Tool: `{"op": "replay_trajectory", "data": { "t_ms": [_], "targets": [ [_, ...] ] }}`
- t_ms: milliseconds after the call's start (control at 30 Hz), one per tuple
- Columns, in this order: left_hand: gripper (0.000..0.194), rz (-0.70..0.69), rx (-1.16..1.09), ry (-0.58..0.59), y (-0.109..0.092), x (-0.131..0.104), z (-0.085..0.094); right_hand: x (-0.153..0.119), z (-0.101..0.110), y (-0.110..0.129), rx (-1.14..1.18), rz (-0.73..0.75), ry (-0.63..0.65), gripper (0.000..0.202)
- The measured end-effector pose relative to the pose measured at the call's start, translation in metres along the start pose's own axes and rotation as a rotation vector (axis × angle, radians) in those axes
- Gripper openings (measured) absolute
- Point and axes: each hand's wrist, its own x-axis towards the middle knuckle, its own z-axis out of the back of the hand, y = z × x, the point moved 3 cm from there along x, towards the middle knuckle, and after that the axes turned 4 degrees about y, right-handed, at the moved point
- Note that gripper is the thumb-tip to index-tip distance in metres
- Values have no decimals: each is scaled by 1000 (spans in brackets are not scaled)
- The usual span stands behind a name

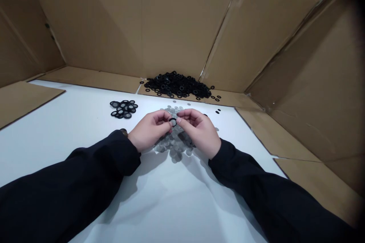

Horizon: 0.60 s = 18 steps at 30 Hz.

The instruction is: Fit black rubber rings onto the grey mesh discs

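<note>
Head view: both hands pinch black rubber ring (172, 122); grey mesh discs (173, 146) beneath.

Both hands, left hand (149, 129) and right hand (198, 129), meet above the pile of mesh discs (173, 146) on the table (71, 121). Behind lies the heap of rubber rings (178, 84); left, what appear to be assembled washers (124, 108). Cardboard walls (171, 19) surround.

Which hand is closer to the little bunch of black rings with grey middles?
The left hand. The small cluster of filled rings lies just beyond it, up and to its left. The right hand is farther off, on the other side of the left hand.
</note>
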Motion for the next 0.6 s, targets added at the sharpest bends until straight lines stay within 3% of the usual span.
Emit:
{"op": "replay_trajectory", "data": {
  "t_ms": [267,600],
  "targets": [
    [12,20,-28,-14,-2,-1,0,-5,-6,-1,-71,-19,95,19],
    [14,56,-49,-19,-2,-2,-1,-8,-8,0,-100,-1,53,16]
  ]
}}
